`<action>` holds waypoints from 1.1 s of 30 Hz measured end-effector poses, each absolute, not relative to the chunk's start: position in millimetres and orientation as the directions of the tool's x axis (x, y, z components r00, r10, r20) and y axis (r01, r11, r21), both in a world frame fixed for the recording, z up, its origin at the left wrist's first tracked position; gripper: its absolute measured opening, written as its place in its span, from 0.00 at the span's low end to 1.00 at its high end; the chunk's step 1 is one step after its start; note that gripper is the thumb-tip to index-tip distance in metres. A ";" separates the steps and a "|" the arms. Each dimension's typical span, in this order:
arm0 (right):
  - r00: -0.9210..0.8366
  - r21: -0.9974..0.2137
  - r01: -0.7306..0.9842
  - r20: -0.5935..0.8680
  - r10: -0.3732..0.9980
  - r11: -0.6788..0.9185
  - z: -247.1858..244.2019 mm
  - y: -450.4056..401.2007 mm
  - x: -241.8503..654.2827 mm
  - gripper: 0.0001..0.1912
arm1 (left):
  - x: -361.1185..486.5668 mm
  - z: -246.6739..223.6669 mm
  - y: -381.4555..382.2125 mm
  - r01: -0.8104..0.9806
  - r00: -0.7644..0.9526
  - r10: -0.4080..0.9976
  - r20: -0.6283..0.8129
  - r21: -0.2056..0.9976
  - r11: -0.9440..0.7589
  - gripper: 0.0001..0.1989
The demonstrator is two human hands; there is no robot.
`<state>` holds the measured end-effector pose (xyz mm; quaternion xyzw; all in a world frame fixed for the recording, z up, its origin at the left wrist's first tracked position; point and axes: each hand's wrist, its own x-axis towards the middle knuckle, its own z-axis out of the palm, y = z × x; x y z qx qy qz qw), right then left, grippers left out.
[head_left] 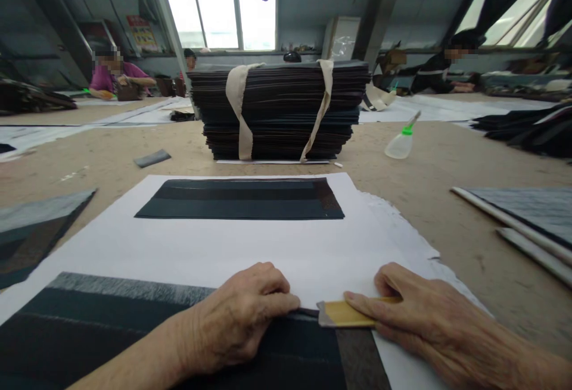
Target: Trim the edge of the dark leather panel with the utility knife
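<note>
A dark striped panel [147,348] lies on white paper [241,247] in front of me. My left hand [250,312] is closed at the panel's far edge, thumb and forefinger pinching a thin dark strip along it. In my right hand [415,312] is a flat yellow scraper [346,314] with a greyish end, turned towards the left hand. That end meets the panel's far edge, close to the pinched strip. Farther off on the paper lies a smaller dark strip panel [241,199], brown at its right end.
A tall stack of dark panels [281,110], bound with pale cloth bands, stands at the back. Right of it is a squeeze bottle [400,143] with a green collar. Striped pieces [527,211] lie at right, another panel [36,229] at left. Several people work beyond.
</note>
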<state>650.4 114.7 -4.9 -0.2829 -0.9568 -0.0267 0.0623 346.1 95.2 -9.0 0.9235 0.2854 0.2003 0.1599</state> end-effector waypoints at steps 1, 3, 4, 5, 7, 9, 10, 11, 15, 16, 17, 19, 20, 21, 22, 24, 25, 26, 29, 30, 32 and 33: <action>-0.834 0.010 0.541 0.140 0.534 0.841 -5.0 115.1 650.6 0.20 | 339.3 -9.6 94.4 0.465 0.733 0.615 0.292 0.444 -0.766 0.17; -0.837 -0.006 0.533 0.145 0.528 0.846 -5.6 116.6 651.0 0.20 | 327.6 -11.5 92.7 0.466 0.691 0.650 0.315 0.493 -0.734 0.17; -0.839 -0.015 0.528 0.145 0.525 0.849 -5.8 117.7 651.0 0.20 | 323.4 -12.8 91.9 0.468 0.677 0.663 0.319 0.508 -0.723 0.17; -0.841 -0.022 0.525 0.143 0.522 0.851 -5.9 119.0 650.7 0.20 | 320.5 -14.1 91.2 0.474 0.668 0.673 0.316 0.517 -0.713 0.18; -0.848 -0.034 0.513 0.135 0.512 0.858 -5.4 121.9 649.0 0.20 | 318.3 -16.3 90.4 0.486 0.662 0.684 0.306 0.519 -0.703 0.19; -0.855 -0.047 0.501 0.130 0.503 0.864 -4.0 125.0 645.6 0.20 | 319.2 -17.7 90.1 0.489 0.662 0.681 0.314 0.508 -0.710 0.20; -0.858 -0.053 0.495 0.126 0.497 0.867 -3.0 126.4 643.4 0.20 | 320.2 -18.0 90.1 0.487 0.662 0.674 0.328 0.495 -0.719 0.21; -0.860 -0.057 0.492 0.120 0.495 0.869 -1.9 127.6 640.9 0.19 | 321.3 -17.9 90.1 0.483 0.665 0.662 0.345 0.477 -0.734 0.21; -0.869 -0.064 0.482 0.092 0.486 0.874 1.9 130.7 631.7 0.18 | 323.9 -16.4 90.0 0.456 0.701 0.586 0.407 0.375 -0.807 0.21; -0.870 -0.064 0.480 0.090 0.484 0.875 2.5 131.2 629.9 0.18 | 324.2 -15.9 90.0 0.452 0.709 0.571 0.414 0.354 -0.819 0.20; -0.872 -0.062 0.477 0.092 0.481 0.877 2.8 131.6 628.2 0.18 | 324.4 -15.6 90.0 0.451 0.715 0.560 0.417 0.338 -0.826 0.20; -0.875 -0.054 0.472 0.091 0.475 0.880 3.0 132.6 625.2 0.18 | 324.8 -15.2 90.0 0.452 0.726 0.546 0.418 0.309 -0.837 0.19; -0.876 -0.048 0.473 0.083 0.476 0.880 3.0 133.1 623.8 0.18 | 325.1 -15.1 89.9 0.451 0.732 0.538 0.418 0.295 -0.842 0.19; -0.877 -0.044 0.472 0.079 0.474 0.881 2.9 133.6 622.3 0.18 | 325.4 -14.9 89.9 0.451 0.739 0.532 0.413 0.284 -0.846 0.19; -0.877 -0.042 0.472 0.077 0.474 0.880 2.8 134.0 620.9 0.17 | 325.8 -14.7 89.8 0.451 0.746 0.527 0.407 0.273 -0.850 0.19; -0.876 -0.043 0.475 0.076 0.477 0.879 3.0 134.6 618.2 0.17 | 326.7 -14.1 89.4 0.449 0.756 0.515 0.404 0.252 -0.857 0.18; -0.876 -0.047 0.475 0.077 0.477 0.879 3.3 134.8 616.9 0.16 | 327.0 -13.7 89.2 0.447 0.760 0.509 0.405 0.244 -0.861 0.18; -0.877 -0.053 0.472 0.071 0.474 0.880 3.8 134.9 615.6 0.16 | 327.2 -13.3 88.9 0.447 0.761 0.506 0.405 0.238 -0.862 0.18; -0.882 -0.073 0.468 0.020 0.471 0.880 6.1 135.5 610.9 0.17 | 327.1 -12.8 88.0 0.458 0.764 0.509 0.397 0.222 -0.861 0.18; -0.882 -0.078 0.469 0.004 0.471 0.880 6.7 135.8 609.0 0.17 | 326.9 -12.9 87.7 0.464 0.765 0.511 0.392 0.215 -0.859 0.18; -0.884 -0.084 0.466 -0.011 0.467 0.881 7.0 136.1 604.3 0.16 | 326.4 -13.3 87.4 0.465 0.767 0.507 0.393 0.205 -0.861 0.18; -0.885 -0.084 0.464 -0.007 0.465 0.882 6.6 136.0 601.7 0.16 | 326.3 -13.6 87.4 0.463 0.767 0.504 0.397 0.202 -0.863 0.18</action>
